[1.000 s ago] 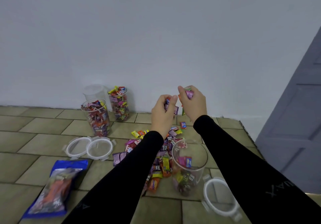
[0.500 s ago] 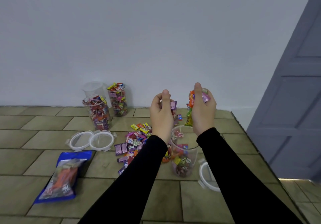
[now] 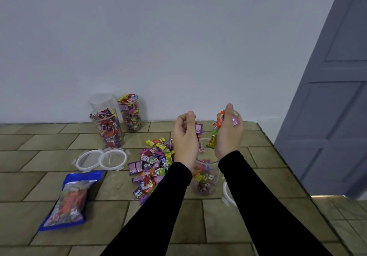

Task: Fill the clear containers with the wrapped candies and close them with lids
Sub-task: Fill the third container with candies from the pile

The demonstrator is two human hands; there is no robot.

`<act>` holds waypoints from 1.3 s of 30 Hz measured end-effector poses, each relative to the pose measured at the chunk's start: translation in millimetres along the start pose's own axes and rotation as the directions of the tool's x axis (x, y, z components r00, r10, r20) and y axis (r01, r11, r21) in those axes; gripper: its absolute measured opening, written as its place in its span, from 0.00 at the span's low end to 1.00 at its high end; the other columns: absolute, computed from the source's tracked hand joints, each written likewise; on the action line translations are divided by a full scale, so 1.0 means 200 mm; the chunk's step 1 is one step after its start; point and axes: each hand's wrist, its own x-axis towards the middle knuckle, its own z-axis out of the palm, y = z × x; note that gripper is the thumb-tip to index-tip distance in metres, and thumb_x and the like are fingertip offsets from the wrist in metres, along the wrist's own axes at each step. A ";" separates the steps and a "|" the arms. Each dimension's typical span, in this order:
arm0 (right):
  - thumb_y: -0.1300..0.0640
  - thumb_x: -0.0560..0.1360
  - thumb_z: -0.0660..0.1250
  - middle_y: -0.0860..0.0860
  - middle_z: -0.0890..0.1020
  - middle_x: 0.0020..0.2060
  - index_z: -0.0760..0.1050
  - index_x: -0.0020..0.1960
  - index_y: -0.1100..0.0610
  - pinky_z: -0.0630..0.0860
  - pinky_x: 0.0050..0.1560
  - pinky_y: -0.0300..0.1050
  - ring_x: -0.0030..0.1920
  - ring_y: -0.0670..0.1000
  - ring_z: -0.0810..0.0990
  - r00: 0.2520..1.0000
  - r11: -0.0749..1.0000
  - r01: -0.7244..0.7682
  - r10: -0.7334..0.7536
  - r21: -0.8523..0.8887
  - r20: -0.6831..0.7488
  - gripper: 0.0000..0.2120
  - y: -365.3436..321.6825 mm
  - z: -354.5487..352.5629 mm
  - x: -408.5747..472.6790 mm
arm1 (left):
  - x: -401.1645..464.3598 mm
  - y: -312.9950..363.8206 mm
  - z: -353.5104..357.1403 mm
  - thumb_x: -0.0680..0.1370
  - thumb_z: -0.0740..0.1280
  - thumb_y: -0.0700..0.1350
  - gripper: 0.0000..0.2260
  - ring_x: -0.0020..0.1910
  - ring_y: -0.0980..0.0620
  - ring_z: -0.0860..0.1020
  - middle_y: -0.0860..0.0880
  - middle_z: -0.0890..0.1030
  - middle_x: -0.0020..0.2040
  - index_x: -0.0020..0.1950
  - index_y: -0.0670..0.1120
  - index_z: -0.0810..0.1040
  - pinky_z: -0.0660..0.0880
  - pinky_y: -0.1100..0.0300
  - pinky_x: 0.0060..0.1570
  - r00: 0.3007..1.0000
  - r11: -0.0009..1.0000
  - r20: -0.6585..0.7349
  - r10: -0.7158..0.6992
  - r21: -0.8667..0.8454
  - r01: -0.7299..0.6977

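Tiled floor carries everything; left hand (image 3: pixel 185 136) and right hand (image 3: pixel 229 134) each grip candies (image 3: pixel 222 123) above the open jar (image 3: pixel 205 178), probably to drop them in.

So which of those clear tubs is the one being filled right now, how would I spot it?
Start at the grey door on the right and come left to the two black sleeves. The container being filled stands on the tiled floor between the forearms, under both hands. Unlike the two brim-full containers by the wall, it is only part full.

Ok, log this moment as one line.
left hand: holds wrapped candies | right hand: holds wrapped candies | clear plastic container: partly filled, lid off
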 end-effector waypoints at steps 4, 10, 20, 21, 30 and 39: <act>0.44 0.78 0.63 0.48 0.76 0.31 0.73 0.39 0.52 0.72 0.37 0.41 0.33 0.48 0.73 0.999 0.999 -0.009 0.011 0.040 -0.051 0.14 0.00 -0.01 0.01 | 0.01 -0.02 0.00 0.81 0.61 0.56 0.11 0.31 0.53 0.69 0.52 0.74 0.35 0.46 0.50 0.75 0.66 0.57 0.30 1.000 0.999 -0.001 -0.022 0.029 0.022; 0.44 0.78 0.62 0.50 0.77 0.34 0.72 0.43 0.54 0.72 0.33 0.37 0.32 0.46 0.74 0.998 0.996 -0.052 0.055 0.071 -0.038 0.14 0.00 -0.02 0.02 | 0.00 -0.02 0.03 0.82 0.61 0.48 0.09 0.29 0.58 0.70 0.50 0.72 0.34 0.49 0.43 0.75 0.69 0.67 0.28 0.999 0.993 0.022 0.038 0.113 -0.040; 0.44 0.79 0.62 0.50 0.77 0.33 0.73 0.44 0.56 0.70 0.27 0.33 0.29 0.45 0.73 0.993 0.991 -0.078 0.086 0.109 -0.076 0.15 -0.02 -0.03 0.01 | 0.02 -0.03 0.01 0.80 0.59 0.35 0.08 0.35 0.48 0.77 0.53 0.77 0.29 0.48 0.43 0.76 0.75 0.48 0.48 0.995 0.997 0.085 -0.041 -0.057 0.046; 0.44 0.78 0.62 0.50 0.77 0.35 0.74 0.48 0.57 0.71 0.28 0.33 0.31 0.45 0.73 0.993 0.991 -0.084 0.093 0.105 -0.077 0.15 -0.02 -0.03 0.01 | 0.02 -0.03 0.00 0.81 0.59 0.35 0.08 0.36 0.46 0.78 0.51 0.78 0.30 0.48 0.43 0.76 0.75 0.49 0.48 0.996 0.995 0.077 -0.044 -0.090 0.051; 0.43 0.78 0.63 0.48 0.77 0.33 0.73 0.43 0.53 0.70 0.30 0.37 0.30 0.45 0.72 0.994 0.992 -0.089 0.094 0.086 -0.050 0.14 -0.02 -0.03 0.01 | -0.01 -0.18 -0.09 0.83 0.54 0.56 0.20 0.44 0.51 0.79 0.47 0.83 0.47 0.50 0.45 0.80 0.74 0.59 0.40 0.947 0.957 0.139 -0.289 0.015 0.290; 0.48 0.80 0.61 0.48 0.76 0.30 0.68 0.40 0.54 0.66 0.22 0.34 0.21 0.43 0.68 0.979 0.982 -0.153 0.135 0.108 0.155 0.13 -0.04 -0.02 0.01 | -0.02 -0.24 -0.10 0.78 0.49 0.67 0.33 0.43 0.45 0.81 0.45 0.85 0.47 0.49 0.44 0.83 0.71 0.42 0.51 0.884 0.898 0.201 -0.421 -0.045 0.438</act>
